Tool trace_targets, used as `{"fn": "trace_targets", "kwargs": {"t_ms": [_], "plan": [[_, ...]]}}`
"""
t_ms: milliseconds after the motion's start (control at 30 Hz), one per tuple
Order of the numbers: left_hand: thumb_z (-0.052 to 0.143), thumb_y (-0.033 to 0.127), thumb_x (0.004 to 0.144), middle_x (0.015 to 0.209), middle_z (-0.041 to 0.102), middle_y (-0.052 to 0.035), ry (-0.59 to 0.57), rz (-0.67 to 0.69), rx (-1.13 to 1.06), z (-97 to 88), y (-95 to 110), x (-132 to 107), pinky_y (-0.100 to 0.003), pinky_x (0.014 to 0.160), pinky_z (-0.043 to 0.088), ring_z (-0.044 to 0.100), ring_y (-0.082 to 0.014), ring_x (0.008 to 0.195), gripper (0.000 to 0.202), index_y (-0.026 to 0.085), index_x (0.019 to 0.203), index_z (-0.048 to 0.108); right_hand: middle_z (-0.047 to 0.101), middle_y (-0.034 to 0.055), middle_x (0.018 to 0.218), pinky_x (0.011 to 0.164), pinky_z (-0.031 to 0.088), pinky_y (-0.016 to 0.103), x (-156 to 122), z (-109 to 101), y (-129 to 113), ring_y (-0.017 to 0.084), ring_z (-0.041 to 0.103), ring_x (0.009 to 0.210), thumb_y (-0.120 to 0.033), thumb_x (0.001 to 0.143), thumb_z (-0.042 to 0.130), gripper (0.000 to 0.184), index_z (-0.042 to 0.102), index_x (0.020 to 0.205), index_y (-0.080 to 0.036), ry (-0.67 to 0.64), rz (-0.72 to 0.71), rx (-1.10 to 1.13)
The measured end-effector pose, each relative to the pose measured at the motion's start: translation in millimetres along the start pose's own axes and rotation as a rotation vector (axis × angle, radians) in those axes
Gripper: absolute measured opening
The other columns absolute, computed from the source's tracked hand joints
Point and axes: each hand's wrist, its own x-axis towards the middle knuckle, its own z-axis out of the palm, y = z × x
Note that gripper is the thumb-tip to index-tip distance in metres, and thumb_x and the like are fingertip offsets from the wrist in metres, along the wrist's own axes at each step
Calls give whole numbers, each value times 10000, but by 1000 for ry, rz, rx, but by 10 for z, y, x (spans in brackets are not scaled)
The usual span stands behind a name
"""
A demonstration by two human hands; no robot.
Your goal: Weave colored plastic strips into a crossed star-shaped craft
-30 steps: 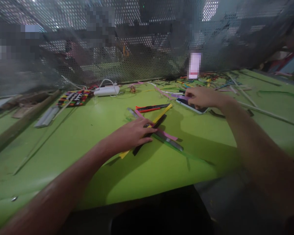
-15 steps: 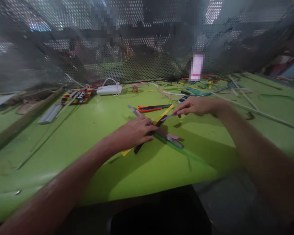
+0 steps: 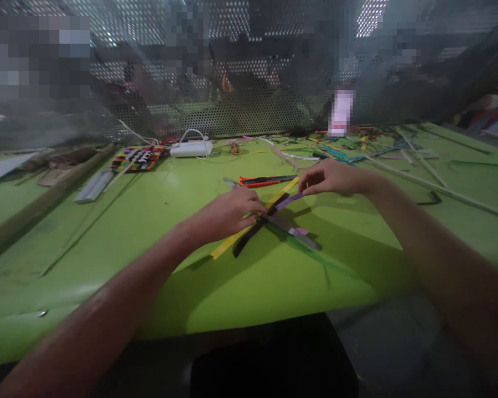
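My right hand (image 3: pixel 334 178) pinches the end of a purple strip (image 3: pixel 289 200) between thumb and fingertips, a little above the table. The strip's other end runs into a crossing of flat strips. My left hand (image 3: pixel 236 213) has thumb and fingers closed on that crossing, partly hiding it. A yellow strip (image 3: pixel 229 244) and a black strip (image 3: pixel 244 241) slant one way. The other way go a grey strip (image 3: pixel 309 239), a long green strip (image 3: pixel 336 263) and a pink strip (image 3: pixel 302 231), which shows only in part. How they interlace is hard to make out.
An orange-and-black utility knife (image 3: pixel 268 181) lies just behind the crossing. Farther back are a white power strip (image 3: pixel 191 148), a colourful woven piece (image 3: pixel 136 158) and loose strips. Thin sticks (image 3: pixel 444 190) and a hex key (image 3: pixel 431 199) lie right; a pole (image 3: pixel 45 198) lies left.
My right hand has lifted slightly, drawing the purple strip up so more of it shows. My left fingers have shifted at the crossing; less of the pink strip shows. The view has swung slightly left.
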Motion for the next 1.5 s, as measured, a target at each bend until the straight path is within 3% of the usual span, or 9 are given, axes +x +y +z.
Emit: {"fn": "trace_targets", "kwargs": {"t_ms": [133,267,400,533,700,967,1167,1333,1500], "plan": [[584,142,1083,1182,835,-120,93,4,-19,9,-129,-15,-415,1023,616,765,-266,1126,310,201,1207,862,850,62,992,829,550,360,-9,1,-13,257,732,917,-569,797,856,415,871,1044,-235,-6,11,53],[586,215,1095,1136,837,-125,215,-37,6,-60,-298,-49,-414,1001,615,768,-267,1079,274,184,1136,856,871,87,1110,930,589,418,-36,-3,-61,296,763,1030,-546,804,842,444,881,1117,-233,70,30,58],[588,234,1074,1105,846,-114,308,-86,43,-151,-486,-96,-418,1010,611,773,-265,1061,270,184,1114,850,871,84,1179,984,626,449,-58,23,-145,319,794,1083,-543,825,849,376,894,1075,-266,19,-13,97],[610,264,1058,1085,850,-106,371,-150,60,-228,-659,-148,-419,1006,606,777,-265,1045,250,191,1086,847,871,63,1162,1001,620,439,-34,91,-207,306,799,1049,-542,849,828,339,902,1065,-292,12,-53,53],[615,263,1039,1070,853,-100,442,-200,71,-289,-774,-192,-405,983,602,785,-258,1015,234,208,1048,842,876,112,1106,953,574,420,17,221,-261,303,786,1015,-544,886,800,388,899,1077,-222,86,-111,-3],[590,251,1047,1036,849,-98,363,-152,84,-235,-589,-136,-387,936,598,771,-248,975,250,194,1056,833,860,96,1058,916,545,417,31,220,-218,296,757,967,-542,867,824,323,897,988,-251,195,-172,3],[570,213,1067,1061,844,-118,329,-98,66,-170,-461,-94,-374,895,602,775,-243,952,276,166,1116,837,848,103,1100,941,538,413,5,113,-192,297,754,1020,-524,916,761,343,919,1033,-243,83,-199,-69],[567,195,1082,1102,842,-130,297,-96,46,-121,-362,-78,-377,903,608,775,-240,967,291,153,1188,835,832,127,1158,972,537,442,-111,-96,-172,325,746,1044,-556,916,735,405,911,1066,-223,60,-120,-143],[573,185,1105,1190,827,-144,206,-59,32,-79,-144,-41,-403,964,620,773,-263,1079,327,167,1289,843,834,136,1138,997,525,459,-259,-324,-89,330,731,1039,-549,854,792,406,904,1041,-206,174,-46,-111]]}}
